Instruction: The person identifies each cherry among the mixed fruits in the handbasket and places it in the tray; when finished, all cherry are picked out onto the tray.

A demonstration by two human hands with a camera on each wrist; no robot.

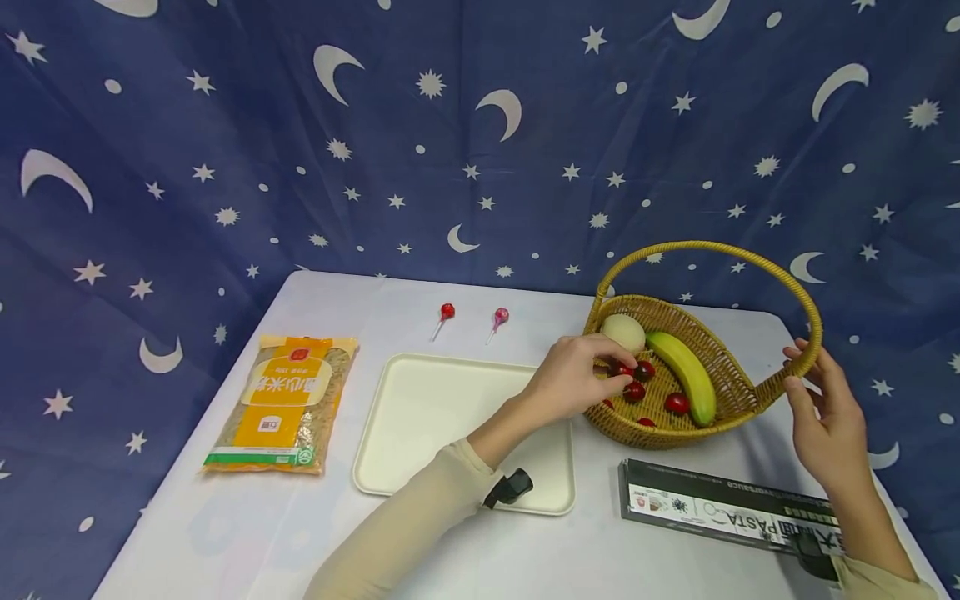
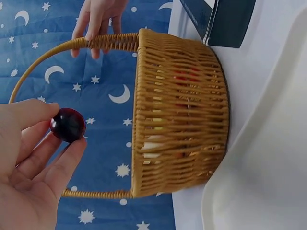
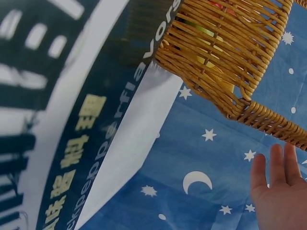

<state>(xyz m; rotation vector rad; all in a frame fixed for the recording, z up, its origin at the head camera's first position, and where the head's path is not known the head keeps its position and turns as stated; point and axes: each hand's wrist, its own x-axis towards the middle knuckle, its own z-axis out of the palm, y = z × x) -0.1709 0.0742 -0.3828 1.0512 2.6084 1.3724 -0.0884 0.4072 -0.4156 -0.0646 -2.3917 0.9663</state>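
Observation:
My left hand [image 1: 570,379] reaches over the near-left rim of the wicker basket [image 1: 731,367]. Its thumb and fingers pinch a dark red cherry [image 2: 68,125], held above the rim in the left wrist view. Inside the basket lie a banana [image 1: 686,375], a pale round fruit [image 1: 624,332] and several more cherries [image 1: 677,403]. At the basket's right end, my right hand [image 1: 828,421] holds the lower part of the arched handle [image 1: 705,245] between thumb and fingers. Only part of that hand [image 3: 280,196] shows in the right wrist view.
A cream tray [image 1: 450,417] lies under my left forearm. Left of it is a bag of rice noodles [image 1: 281,408]; two lollipops [image 1: 447,311] lie behind it. A dark pasta box [image 1: 720,504] lies in front of the basket, partly under my right wrist.

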